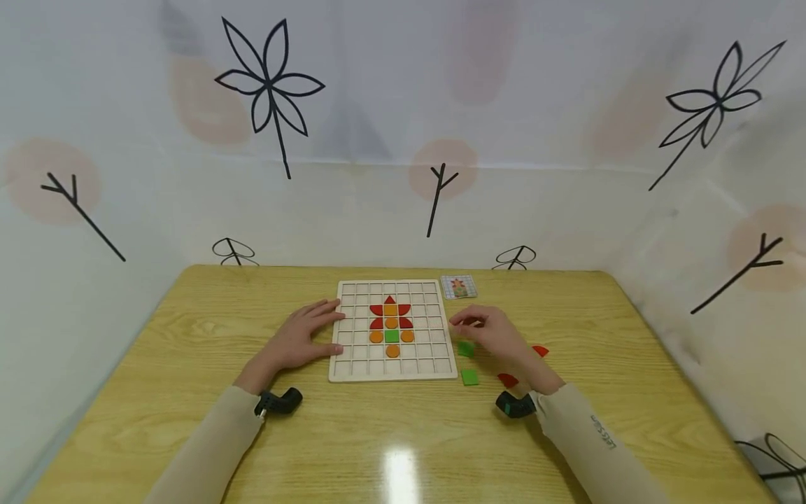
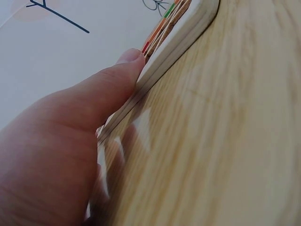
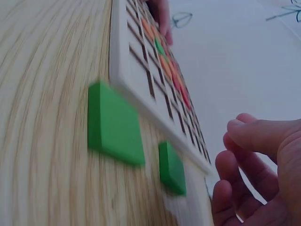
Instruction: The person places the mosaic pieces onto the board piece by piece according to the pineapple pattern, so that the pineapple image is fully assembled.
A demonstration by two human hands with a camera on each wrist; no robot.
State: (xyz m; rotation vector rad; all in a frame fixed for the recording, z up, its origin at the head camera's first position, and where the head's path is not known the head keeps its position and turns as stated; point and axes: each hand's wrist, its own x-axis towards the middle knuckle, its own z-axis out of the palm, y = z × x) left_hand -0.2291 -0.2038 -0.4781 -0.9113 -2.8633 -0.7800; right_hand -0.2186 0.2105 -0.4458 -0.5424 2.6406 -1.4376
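Left hand (image 1: 302, 339) — gridded board (image 1: 425, 352) beneath its fingertips (image 1: 338, 316).

Pale wood grid board (image 1: 425, 365), flat, ctr of frame. Pcs set in cells: red triangle (image 1: 390, 299) up top, orange sq. (image 1: 390, 309) below, 4 curved red pcs (image 1: 405, 309) flanking, orange discs (image 1: 393, 351) round green sq. (image 1: 392, 336). Loose, R of board: 2 green tiles (image 1: 469, 377), 2 rounded red bits (image 1: 508, 380) farther R.

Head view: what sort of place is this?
Probably a small indoor tabletop recording setup: a wood-grain table, a pale backdrop with line-drawn plants behind it, and a grid board holding coloured pieces.
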